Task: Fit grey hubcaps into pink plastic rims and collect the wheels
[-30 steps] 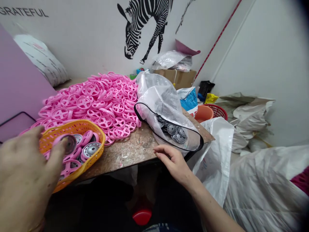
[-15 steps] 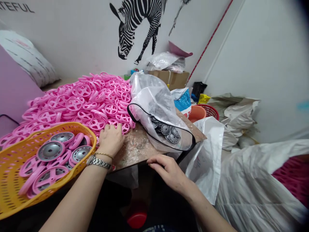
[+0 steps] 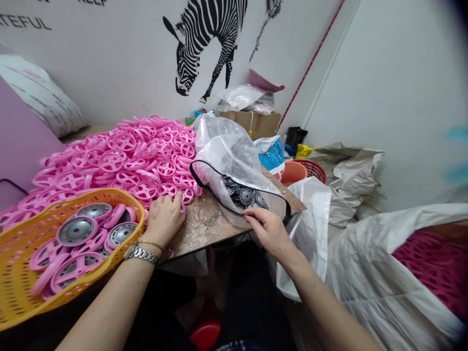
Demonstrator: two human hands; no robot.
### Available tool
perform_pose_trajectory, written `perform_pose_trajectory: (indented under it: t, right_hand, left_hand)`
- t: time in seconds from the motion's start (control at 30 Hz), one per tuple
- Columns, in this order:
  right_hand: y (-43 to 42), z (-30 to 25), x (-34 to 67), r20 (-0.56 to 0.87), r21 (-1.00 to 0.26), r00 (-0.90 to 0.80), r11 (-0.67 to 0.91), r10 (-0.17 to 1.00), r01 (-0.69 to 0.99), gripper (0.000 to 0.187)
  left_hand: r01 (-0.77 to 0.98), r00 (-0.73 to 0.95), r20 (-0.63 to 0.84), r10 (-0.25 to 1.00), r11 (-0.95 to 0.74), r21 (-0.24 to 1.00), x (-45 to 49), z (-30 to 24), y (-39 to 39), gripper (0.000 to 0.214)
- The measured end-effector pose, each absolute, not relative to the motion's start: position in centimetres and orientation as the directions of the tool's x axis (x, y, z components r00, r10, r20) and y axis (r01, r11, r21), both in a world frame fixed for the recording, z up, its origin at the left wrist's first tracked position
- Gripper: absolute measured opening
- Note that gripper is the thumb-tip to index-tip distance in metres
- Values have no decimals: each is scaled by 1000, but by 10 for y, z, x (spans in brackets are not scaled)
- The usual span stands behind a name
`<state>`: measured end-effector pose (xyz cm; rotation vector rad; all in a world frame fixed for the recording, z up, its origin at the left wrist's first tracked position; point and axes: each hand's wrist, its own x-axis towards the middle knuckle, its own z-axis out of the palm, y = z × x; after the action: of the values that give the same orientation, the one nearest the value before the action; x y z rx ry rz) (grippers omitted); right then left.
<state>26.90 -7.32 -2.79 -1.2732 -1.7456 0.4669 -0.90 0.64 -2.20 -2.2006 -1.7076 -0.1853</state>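
My left hand [image 3: 165, 217] lies at the near edge of a heap of pink plastic wheels [image 3: 113, 160]. Its fingers curl down on a pink wheel there, and the fingertips are partly hidden. To the right, my right hand [image 3: 268, 230] has thumb and forefinger together at the black-trimmed edge of a clear plastic bag [image 3: 234, 151]. The bag lies on its side with its mouth towards me. Inside it are several grey wheel discs [image 3: 246, 196], just beyond my right fingers.
A yellow basket [image 3: 124, 196] at the left holds pink wheels fitted with grey discs. The worn tabletop [image 3: 199, 222] ends close to me. White sacks [image 3: 365, 263] stand at the right, one with pink pieces. Behind are an orange tub [image 3: 294, 171] and a cardboard box [image 3: 265, 124].
My right hand has risen from below the table edge to the bag's black-trimmed rim. The left hand stays at the pink wheels. The whole view has shifted slightly.
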Motion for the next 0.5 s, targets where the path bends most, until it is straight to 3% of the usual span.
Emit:
perform_pose_trajectory:
  t: [0.13,0.23,0.37,0.5]
  right_hand:
    - [-58,-14,277,334,-729,8,252,943,637,23]
    - [-49,-1,279,329,-560,-18,211,944,801,24]
    - [-31,4,275,238,-293,-27,98,971,951,27]
    - [-10,-9,273,177,-218,29,10,984,976,41]
  left_hand:
    - [952,300,348,888,-255,-171,-11,-26,4,55]
    - [944,325,410,852,-317,-91,-12,-30,0,61]
    - [912,278,531,800,-393,115,-12,-35,-3,66]
    - [887,206,571,795,-399,235,-16,-42,-3,70]
